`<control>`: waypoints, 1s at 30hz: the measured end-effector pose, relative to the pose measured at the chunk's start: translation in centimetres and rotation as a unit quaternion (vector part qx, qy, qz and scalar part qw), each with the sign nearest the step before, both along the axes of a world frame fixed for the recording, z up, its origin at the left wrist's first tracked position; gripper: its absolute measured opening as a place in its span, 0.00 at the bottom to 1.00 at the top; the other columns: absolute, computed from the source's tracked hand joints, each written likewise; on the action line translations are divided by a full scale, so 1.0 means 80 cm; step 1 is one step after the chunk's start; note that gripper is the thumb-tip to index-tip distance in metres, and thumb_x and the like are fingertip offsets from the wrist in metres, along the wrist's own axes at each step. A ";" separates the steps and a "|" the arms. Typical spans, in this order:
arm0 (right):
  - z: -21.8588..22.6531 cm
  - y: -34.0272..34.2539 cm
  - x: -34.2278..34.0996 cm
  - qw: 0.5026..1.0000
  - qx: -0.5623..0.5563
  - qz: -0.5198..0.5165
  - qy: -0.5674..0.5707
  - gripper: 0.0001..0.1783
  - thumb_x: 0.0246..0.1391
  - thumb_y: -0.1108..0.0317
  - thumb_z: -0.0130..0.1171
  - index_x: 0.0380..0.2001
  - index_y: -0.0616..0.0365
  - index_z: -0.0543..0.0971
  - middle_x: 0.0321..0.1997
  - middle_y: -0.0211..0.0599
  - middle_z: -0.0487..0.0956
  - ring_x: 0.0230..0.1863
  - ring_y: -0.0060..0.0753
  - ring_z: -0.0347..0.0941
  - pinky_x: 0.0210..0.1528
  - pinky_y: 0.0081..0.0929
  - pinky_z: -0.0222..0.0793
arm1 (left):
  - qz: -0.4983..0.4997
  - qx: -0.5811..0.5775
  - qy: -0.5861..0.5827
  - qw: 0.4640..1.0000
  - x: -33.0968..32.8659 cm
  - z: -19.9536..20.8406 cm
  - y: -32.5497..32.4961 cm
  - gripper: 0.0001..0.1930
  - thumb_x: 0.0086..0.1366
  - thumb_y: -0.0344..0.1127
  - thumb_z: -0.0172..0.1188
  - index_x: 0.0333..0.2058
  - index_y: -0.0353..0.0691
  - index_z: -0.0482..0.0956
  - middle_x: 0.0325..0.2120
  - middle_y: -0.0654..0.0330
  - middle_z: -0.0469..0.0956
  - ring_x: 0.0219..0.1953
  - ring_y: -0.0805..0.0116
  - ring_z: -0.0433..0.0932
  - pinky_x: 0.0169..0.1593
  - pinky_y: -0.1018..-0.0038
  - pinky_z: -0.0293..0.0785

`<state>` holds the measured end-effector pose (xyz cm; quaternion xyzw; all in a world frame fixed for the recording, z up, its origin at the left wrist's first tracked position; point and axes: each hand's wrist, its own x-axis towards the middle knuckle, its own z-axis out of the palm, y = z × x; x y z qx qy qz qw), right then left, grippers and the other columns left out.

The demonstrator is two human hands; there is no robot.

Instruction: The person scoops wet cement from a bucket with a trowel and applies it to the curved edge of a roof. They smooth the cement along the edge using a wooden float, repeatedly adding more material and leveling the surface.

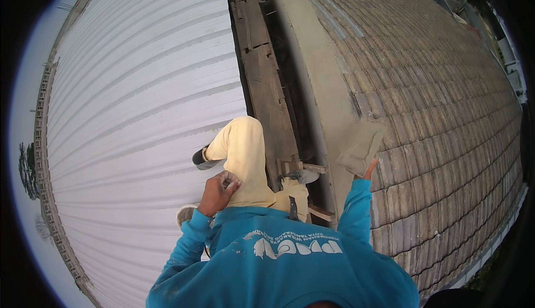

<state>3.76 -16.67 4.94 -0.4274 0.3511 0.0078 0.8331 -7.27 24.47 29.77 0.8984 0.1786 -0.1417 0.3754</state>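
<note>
My left hand (218,191) rests against the thigh of my pale yellow trousers (245,146), its fingers curled in and no object visible in them. At the right, my right hand (370,170) grips the near edge of a flat, roughly rectangular grey board (361,145) smeared with mortar; most of the fingers are hidden by it. The board lies over the border between a smooth grey mortar strip (320,57) and the roof tiles (434,135). Whether it presses on the surface, I cannot tell.
White ribbed metal roofing (145,96) spreads at the left. Between it and the mortar strip runs a dark open gap with a weathered wooden beam (264,85). Short wood pieces (320,213) cross the gap near my legs. My dark shoe (203,160) stands on the metal.
</note>
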 end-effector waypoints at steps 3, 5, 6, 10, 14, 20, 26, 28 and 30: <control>0.024 -0.013 0.023 0.990 -0.090 0.096 -0.057 0.25 0.61 0.52 0.49 0.54 0.57 0.72 0.51 0.39 0.76 0.47 0.40 0.75 0.48 0.39 0.74 | 0.102 -0.002 -0.053 0.993 0.015 0.005 0.018 0.15 0.68 0.43 0.57 0.35 0.34 0.77 0.26 0.62 0.77 0.27 0.76 0.74 0.31 0.77 0.73; 0.030 -0.008 0.030 1.000 -0.007 0.010 -0.028 0.24 0.61 0.53 0.49 0.52 0.59 0.74 0.48 0.38 0.78 0.45 0.39 0.77 0.44 0.38 0.76 | 0.146 -0.009 -0.080 0.986 0.029 0.012 0.036 0.15 0.68 0.43 0.56 0.36 0.34 0.77 0.27 0.62 0.76 0.27 0.76 0.74 0.31 0.78 0.72; 0.033 -0.004 0.025 0.999 0.034 -0.031 -0.006 0.24 0.61 0.53 0.49 0.51 0.59 0.74 0.47 0.37 0.79 0.44 0.38 0.78 0.42 0.38 0.77 | 0.171 -0.012 -0.086 0.981 0.032 0.014 0.048 0.15 0.69 0.43 0.56 0.37 0.34 0.77 0.28 0.62 0.76 0.27 0.76 0.73 0.31 0.79 0.72; 0.025 -0.002 0.030 0.991 0.134 -0.019 0.018 0.24 0.62 0.55 0.48 0.55 0.59 0.72 0.53 0.40 0.77 0.51 0.42 0.75 0.52 0.41 0.73 | 0.176 -0.006 -0.149 0.973 0.065 0.009 0.099 0.17 0.71 0.45 0.53 0.39 0.34 0.77 0.30 0.61 0.77 0.28 0.75 0.73 0.32 0.77 0.73; -0.066 -0.043 0.010 0.983 0.180 -0.014 -0.019 0.24 0.62 0.58 0.49 0.56 0.61 0.72 0.57 0.42 0.75 0.55 0.44 0.72 0.59 0.42 0.68 | 0.153 0.006 -0.190 0.970 0.141 -0.003 0.142 0.21 0.72 0.49 0.50 0.41 0.33 0.77 0.31 0.60 0.78 0.29 0.74 0.74 0.32 0.77 0.73; -0.042 -0.076 -0.023 0.997 0.064 0.042 -0.027 0.25 0.59 0.64 0.54 0.58 0.62 0.70 0.57 0.40 0.75 0.57 0.41 0.71 0.61 0.39 0.65 | 0.117 -0.044 -0.213 0.969 0.289 -0.047 0.195 0.23 0.73 0.50 0.47 0.44 0.33 0.76 0.33 0.58 0.78 0.32 0.73 0.75 0.35 0.76 0.74; 0.028 -0.019 0.080 0.984 -0.026 0.168 -0.045 0.33 0.56 0.61 0.60 0.62 0.63 0.66 0.58 0.38 0.74 0.60 0.36 0.68 0.64 0.35 0.61 | 0.077 -0.020 -0.204 0.976 0.398 -0.096 0.258 0.23 0.73 0.51 0.45 0.47 0.34 0.76 0.36 0.57 0.79 0.35 0.70 0.76 0.39 0.73 0.76; 0.033 0.012 0.155 0.969 -0.085 0.229 -0.038 0.36 0.54 0.58 0.62 0.63 0.63 0.65 0.58 0.38 0.74 0.60 0.35 0.68 0.64 0.34 0.60 | 0.087 -0.011 -0.204 0.975 0.400 -0.121 0.302 0.24 0.73 0.51 0.45 0.47 0.34 0.76 0.36 0.56 0.79 0.35 0.70 0.77 0.40 0.73 0.76; 0.033 0.033 0.250 0.915 -0.211 0.343 0.010 0.40 0.51 0.55 0.66 0.63 0.62 0.65 0.58 0.39 0.73 0.60 0.33 0.67 0.64 0.33 0.58 | 0.128 0.007 -0.195 0.972 0.386 -0.154 0.357 0.23 0.74 0.51 0.45 0.47 0.34 0.76 0.36 0.56 0.79 0.34 0.70 0.77 0.39 0.73 0.76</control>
